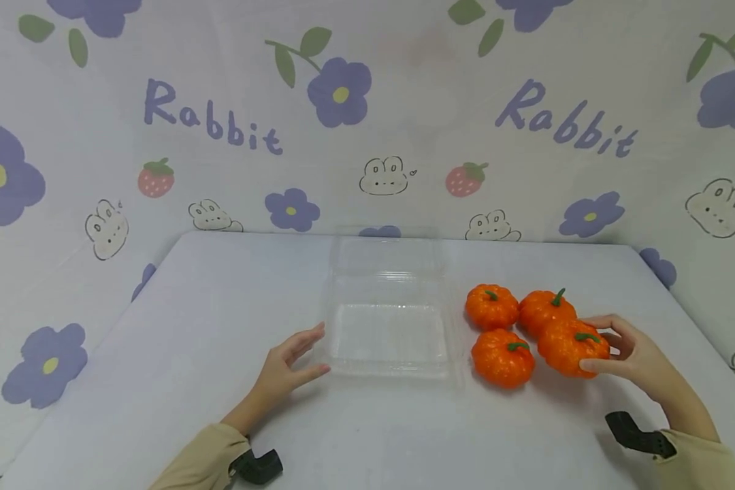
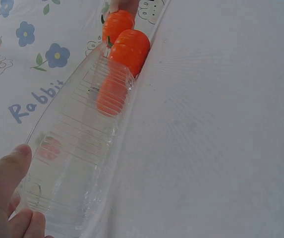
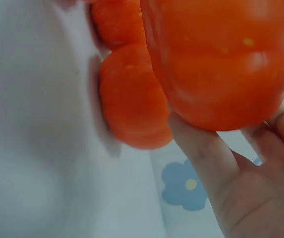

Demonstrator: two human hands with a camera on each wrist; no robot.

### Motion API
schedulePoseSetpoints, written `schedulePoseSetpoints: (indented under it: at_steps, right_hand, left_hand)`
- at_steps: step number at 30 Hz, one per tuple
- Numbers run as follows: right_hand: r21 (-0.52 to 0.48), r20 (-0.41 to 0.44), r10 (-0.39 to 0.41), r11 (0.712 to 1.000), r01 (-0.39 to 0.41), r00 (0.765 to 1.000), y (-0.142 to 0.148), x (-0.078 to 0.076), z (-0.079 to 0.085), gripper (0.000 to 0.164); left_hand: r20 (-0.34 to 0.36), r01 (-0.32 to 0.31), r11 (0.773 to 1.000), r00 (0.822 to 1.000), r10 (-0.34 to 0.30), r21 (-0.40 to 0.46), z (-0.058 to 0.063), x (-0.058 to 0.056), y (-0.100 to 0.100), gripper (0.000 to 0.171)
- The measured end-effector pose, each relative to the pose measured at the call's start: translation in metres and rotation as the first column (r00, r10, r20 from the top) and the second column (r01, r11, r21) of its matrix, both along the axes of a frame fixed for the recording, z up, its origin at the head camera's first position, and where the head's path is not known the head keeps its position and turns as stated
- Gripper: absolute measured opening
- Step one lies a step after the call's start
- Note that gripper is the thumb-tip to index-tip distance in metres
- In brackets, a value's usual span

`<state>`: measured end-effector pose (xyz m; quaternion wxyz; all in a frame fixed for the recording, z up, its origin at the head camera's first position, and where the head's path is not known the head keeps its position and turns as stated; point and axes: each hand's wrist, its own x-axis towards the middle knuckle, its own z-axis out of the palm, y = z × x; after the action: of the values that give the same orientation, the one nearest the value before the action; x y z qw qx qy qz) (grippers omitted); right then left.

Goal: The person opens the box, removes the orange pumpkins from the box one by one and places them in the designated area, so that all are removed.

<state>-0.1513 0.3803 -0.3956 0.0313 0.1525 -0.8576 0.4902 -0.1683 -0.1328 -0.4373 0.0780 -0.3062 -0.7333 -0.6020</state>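
My right hand (image 1: pixel 633 350) grips a small orange toy pumpkin (image 1: pixel 572 348) with a green stem, thumb on the near side and fingers round the far side. In the right wrist view this pumpkin (image 3: pixel 221 64) fills the upper right, the thumb pressed along its lower side. Three similar pumpkins (image 1: pixel 492 307) (image 1: pixel 546 313) (image 1: pixel 503 358) sit close together to its left. A clear plastic clamshell box (image 1: pixel 388 333) lies with its lid back in the middle of the table. At its left edge is my left hand (image 1: pixel 288 364), fingers and thumb spread; contact is unclear.
A white-covered table (image 1: pixel 367 429) carries everything. Behind it hangs a cloth (image 1: pixel 416 109) printed with flowers, rabbits and strawberries. The box's transparent lid (image 1: pixel 387 255) reaches toward the table's back edge. Black wrist mounts (image 1: pixel 257 467) (image 1: pixel 640 435) sit at both sleeves.
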Motion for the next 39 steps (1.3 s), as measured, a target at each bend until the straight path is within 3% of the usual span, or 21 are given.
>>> schedulePoseSetpoints:
  at_steps: [5,11,18,39]
  right_hand:
    - [0.052,0.1,-0.004,0.999,-0.001,0.995,0.003,-0.001,-0.005,0.038]
    - [0.12,0.198,-0.018,0.993,-0.006,0.98,0.003,-0.003,-0.011,0.046]
    - [0.125,0.23,-0.03,0.992,0.001,0.973,0.0,-0.005,-0.02,0.05]
    - [0.203,0.292,-0.05,0.979,-0.011,0.955,0.001,-0.009,-0.023,0.058]
  left_hand:
    - [-0.006,0.01,1.0,1.0,-0.01,0.009,0.001,0.001,0.0,0.052]
    - [0.0,0.002,1.0,1.0,-0.002,0.003,0.003,0.002,0.001,0.052]
    - [-0.012,0.005,1.0,1.0,-0.005,0.007,0.001,0.003,0.0,0.052]
    - [0.003,0.01,1.0,1.0,-0.01,0.002,0.001,0.002,-0.001,0.053]
